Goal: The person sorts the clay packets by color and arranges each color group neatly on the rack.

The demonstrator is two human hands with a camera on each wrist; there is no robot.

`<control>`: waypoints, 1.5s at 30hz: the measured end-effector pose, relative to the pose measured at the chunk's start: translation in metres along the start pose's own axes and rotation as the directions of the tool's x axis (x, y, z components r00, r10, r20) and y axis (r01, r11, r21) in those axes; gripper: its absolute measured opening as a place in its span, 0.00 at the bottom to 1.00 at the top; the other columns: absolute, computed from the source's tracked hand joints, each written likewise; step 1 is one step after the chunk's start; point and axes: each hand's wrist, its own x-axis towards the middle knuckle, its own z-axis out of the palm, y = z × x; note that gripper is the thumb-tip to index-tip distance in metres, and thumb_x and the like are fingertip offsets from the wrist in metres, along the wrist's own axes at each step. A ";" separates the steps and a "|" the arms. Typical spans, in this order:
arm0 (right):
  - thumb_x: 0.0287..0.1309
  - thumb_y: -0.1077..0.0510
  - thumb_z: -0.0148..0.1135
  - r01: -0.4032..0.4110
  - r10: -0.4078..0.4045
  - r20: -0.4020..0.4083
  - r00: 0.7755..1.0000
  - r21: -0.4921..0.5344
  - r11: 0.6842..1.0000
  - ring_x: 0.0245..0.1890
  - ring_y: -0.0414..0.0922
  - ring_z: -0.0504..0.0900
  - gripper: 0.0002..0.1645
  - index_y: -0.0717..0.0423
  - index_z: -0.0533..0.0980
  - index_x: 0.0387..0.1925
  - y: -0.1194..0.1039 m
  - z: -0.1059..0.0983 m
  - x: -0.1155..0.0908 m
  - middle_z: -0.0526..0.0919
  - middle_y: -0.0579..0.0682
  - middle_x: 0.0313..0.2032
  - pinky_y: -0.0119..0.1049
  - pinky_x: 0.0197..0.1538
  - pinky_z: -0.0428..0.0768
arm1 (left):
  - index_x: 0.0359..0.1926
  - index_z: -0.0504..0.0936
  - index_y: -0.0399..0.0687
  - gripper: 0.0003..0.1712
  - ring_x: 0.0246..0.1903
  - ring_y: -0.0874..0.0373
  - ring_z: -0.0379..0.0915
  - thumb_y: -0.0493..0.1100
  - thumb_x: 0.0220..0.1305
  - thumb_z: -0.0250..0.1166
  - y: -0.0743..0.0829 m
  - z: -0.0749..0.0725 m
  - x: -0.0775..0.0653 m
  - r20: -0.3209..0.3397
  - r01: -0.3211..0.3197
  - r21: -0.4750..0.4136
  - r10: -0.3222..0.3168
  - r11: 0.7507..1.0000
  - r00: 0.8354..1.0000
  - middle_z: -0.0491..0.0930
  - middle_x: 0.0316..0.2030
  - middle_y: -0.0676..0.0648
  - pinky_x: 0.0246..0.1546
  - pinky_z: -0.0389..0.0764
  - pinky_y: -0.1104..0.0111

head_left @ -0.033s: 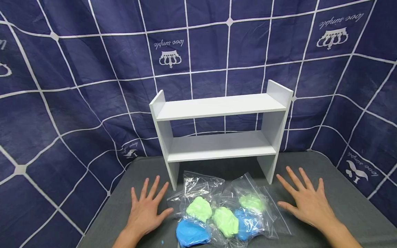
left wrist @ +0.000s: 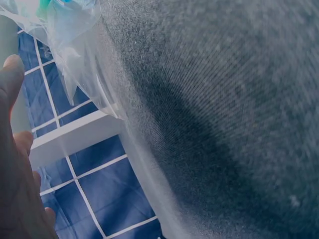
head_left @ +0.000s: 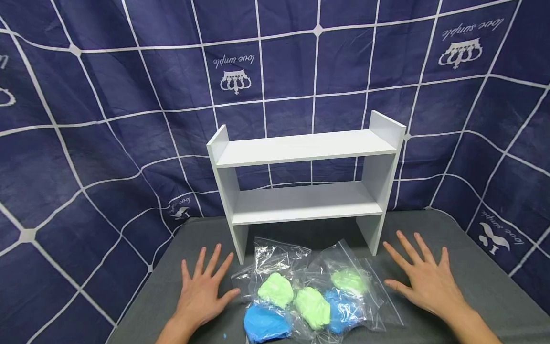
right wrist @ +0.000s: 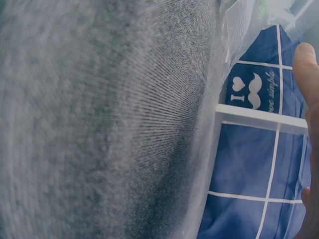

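My left hand (head_left: 201, 297) is held palm down with fingers spread, left of a group of clear plastic bags (head_left: 281, 253). On the other side, my right hand (head_left: 435, 284) is spread the same way and holds nothing. Soft-looking lumps lie in the bags: light green ones (head_left: 312, 308) in the middle and blue ones (head_left: 266, 324) at the front. The bags overlap, so their edges are hard to separate. The left thumb comes close to the bags' left edge; whether it touches I cannot tell. Both wrist views show only part of each hand at the side.
A white two-tier shelf (head_left: 307, 203) stands behind the bags on the dark grey cloth-covered table (head_left: 167, 267). A navy curtain (head_left: 292, 62) with white grid lines hangs behind and along both sides. A tiny blue bit (head_left: 225, 336) lies near the front.
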 end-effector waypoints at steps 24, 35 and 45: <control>0.42 0.24 0.69 -0.033 0.036 -0.060 0.998 0.053 0.998 0.78 0.62 0.51 0.64 0.34 0.52 0.78 0.000 -0.006 0.016 0.48 0.48 0.80 0.85 0.54 0.59 | 0.74 0.63 0.69 0.46 0.77 0.36 0.44 0.72 0.57 0.64 0.006 0.002 -0.002 0.001 -0.001 -0.030 0.001 1.000 1.000 0.52 0.79 0.48 0.66 0.40 0.25; 0.47 0.26 0.68 -0.012 0.054 -0.208 0.977 0.197 0.980 0.73 0.63 0.59 0.62 0.44 0.56 0.77 0.001 -0.048 0.072 0.55 0.55 0.78 0.76 0.61 0.62 | 0.73 0.67 0.66 0.40 0.75 0.38 0.53 0.66 0.62 0.65 0.018 0.003 -0.003 -0.070 -0.027 -0.089 0.020 0.996 0.997 0.54 0.78 0.47 0.66 0.48 0.27; 0.52 0.37 0.73 -0.003 0.122 -0.290 0.949 0.381 0.925 0.74 0.67 0.56 0.64 0.45 0.46 0.79 0.003 -0.113 0.145 0.46 0.51 0.80 0.75 0.54 0.66 | 0.70 0.71 0.63 0.39 0.66 0.39 0.69 0.64 0.60 0.68 0.039 0.010 0.000 -0.107 -0.053 -0.298 0.022 0.953 0.994 0.64 0.73 0.44 0.60 0.70 0.38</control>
